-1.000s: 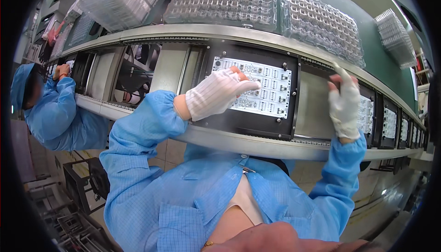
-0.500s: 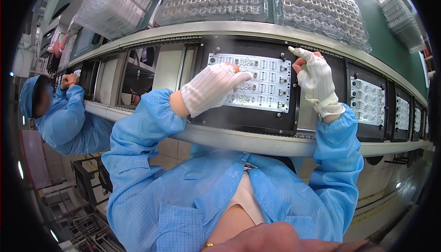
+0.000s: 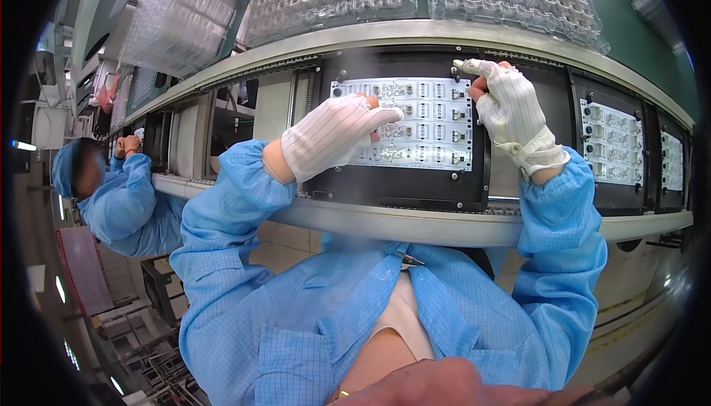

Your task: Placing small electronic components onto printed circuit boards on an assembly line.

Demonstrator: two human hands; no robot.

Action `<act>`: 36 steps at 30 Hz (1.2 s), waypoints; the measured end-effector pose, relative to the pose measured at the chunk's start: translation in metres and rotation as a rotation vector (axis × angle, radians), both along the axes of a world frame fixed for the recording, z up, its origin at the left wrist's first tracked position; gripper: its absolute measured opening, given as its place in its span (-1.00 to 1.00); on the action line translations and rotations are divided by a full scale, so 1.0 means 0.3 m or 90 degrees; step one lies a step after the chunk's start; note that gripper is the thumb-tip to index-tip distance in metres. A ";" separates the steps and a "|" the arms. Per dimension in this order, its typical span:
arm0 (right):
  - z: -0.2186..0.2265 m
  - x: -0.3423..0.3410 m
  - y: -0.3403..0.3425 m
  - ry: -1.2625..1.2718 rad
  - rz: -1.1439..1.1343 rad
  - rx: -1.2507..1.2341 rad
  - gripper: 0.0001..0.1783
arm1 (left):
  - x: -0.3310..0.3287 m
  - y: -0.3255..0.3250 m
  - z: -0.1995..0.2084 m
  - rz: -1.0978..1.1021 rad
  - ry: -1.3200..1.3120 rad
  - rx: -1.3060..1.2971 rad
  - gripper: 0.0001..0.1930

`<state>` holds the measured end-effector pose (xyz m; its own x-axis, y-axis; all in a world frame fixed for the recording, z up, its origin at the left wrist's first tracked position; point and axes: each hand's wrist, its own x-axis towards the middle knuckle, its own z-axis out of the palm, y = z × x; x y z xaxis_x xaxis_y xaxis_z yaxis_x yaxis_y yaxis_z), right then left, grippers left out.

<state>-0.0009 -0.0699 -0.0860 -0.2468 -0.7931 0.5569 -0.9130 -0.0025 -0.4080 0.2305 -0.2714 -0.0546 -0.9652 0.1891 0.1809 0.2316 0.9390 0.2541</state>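
Observation:
A white circuit board panel (image 3: 437, 121) with rows of small metal parts lies in a black carrier (image 3: 392, 190) on the rail line. Over its left half is my left hand (image 3: 333, 135), in a white striped glove with bare fingertips. Its fingers are drawn together, and whatever they may hold is hidden. At the panel's upper right corner is my right hand (image 3: 515, 110), gloved the same way. The index finger stretches to a dark corner post (image 3: 455, 72) on the carrier; the other fingers are bent, with nothing visible in them.
Clear plastic trays (image 3: 511, 2) of small metal parts stand behind the rail (image 3: 355, 34), beside a tall tray stack (image 3: 185, 17) at left. Another carrier with a board (image 3: 613, 143) sits to the right. A co-worker in blue (image 3: 126, 206) works further left.
The whole view has shifted slightly. My right index finger now lies at the carrier's corner post, a little lower on the carrier than before. My left hand keeps its place over the board.

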 end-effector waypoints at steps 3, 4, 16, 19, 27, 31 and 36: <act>0.010 0.015 -0.005 0.000 -0.005 0.034 -0.54 | 0.011 0.000 0.005 0.005 -0.001 0.024 -0.54; 0.010 0.021 -0.009 -0.004 -0.006 0.033 -0.54 | 0.014 0.001 0.007 0.002 0.003 0.037 -0.54; 0.023 0.067 -0.013 0.004 0.015 0.025 -0.58 | 0.058 0.067 0.024 0.135 0.006 0.016 -0.67; 0.020 0.076 -0.020 0.024 0.014 0.021 -0.59 | 0.059 0.053 0.029 0.129 0.035 0.045 -0.71; 0.028 0.077 -0.026 0.034 0.008 0.060 -0.61 | 0.061 0.071 0.007 0.141 0.080 -0.061 -0.70; 0.034 0.082 -0.037 0.018 0.017 0.113 -0.61 | 0.050 0.042 -0.011 0.143 0.098 0.035 -0.68; -0.049 0.014 0.001 0.050 0.018 -0.015 -0.62 | -0.033 -0.005 0.004 0.117 0.067 0.112 -0.72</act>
<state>0.0032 -0.0695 -0.1006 -0.1794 -0.7856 0.5921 -0.9415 -0.0374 -0.3349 0.2206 -0.2728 -0.0533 -0.9546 -0.0307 0.2964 0.0952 0.9111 0.4011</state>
